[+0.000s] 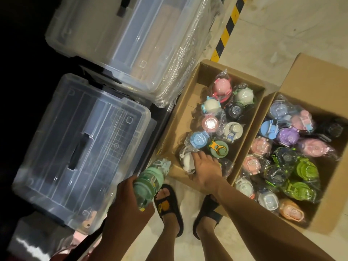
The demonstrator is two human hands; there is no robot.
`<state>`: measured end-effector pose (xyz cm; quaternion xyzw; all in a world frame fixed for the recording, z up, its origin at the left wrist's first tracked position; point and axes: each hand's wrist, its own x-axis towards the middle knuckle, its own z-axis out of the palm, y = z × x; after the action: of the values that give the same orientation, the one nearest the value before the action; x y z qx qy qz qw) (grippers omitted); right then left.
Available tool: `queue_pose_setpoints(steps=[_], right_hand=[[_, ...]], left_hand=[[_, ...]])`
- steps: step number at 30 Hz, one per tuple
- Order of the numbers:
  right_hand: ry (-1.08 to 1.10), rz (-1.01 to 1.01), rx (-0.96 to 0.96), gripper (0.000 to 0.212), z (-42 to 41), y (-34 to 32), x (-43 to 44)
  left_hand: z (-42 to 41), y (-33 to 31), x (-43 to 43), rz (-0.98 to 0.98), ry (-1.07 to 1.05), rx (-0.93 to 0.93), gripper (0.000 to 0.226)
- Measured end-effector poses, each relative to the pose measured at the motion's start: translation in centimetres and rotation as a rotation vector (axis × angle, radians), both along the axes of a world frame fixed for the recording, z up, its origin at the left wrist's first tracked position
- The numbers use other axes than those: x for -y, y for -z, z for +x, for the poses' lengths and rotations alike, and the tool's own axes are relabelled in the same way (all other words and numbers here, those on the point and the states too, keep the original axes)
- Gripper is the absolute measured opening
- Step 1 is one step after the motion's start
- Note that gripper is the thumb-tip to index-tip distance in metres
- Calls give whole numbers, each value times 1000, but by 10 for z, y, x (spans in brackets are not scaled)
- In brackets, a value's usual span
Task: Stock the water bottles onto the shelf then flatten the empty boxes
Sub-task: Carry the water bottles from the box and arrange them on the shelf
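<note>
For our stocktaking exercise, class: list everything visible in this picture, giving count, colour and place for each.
Open brown cardboard boxes: two, side by side on the floor.
Plastic-wrapped water bottles: about ten in the left box, more in the right; pink, blue, green, purple, black, white.
Mint-green water bottle: one, held beside the left box.
Clear plastic lidded storage bins: two, left of the boxes; the farther one film-wrapped.
Yellow-and-black striped floor line: one, top.
Black sandals: two, on the feet.
Left hand: grips the mint-green bottle.
Right hand: touches wrapped bottles in the left box.
</note>
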<state>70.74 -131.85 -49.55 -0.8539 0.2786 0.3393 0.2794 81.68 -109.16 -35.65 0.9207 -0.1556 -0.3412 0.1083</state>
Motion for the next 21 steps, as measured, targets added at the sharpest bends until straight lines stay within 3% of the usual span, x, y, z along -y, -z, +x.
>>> queue_pose_setpoints(steps=[5,10,18,21], right_hand=[[16,-19,-12,88,13,15,-10],[-20,-91,-44,97,26,27,-23],[34,-74,-32,83,28,29,-22],[36,-74,-19,82,22,15,-19]], left_hand=[[-3,1,-15,13,-29,3,79],[-10,17,-37,-16,-14,-7,93],[-14,7,-37,-57,-73,-49,97],[-17,-3,-34,-51,-81,-89,81]])
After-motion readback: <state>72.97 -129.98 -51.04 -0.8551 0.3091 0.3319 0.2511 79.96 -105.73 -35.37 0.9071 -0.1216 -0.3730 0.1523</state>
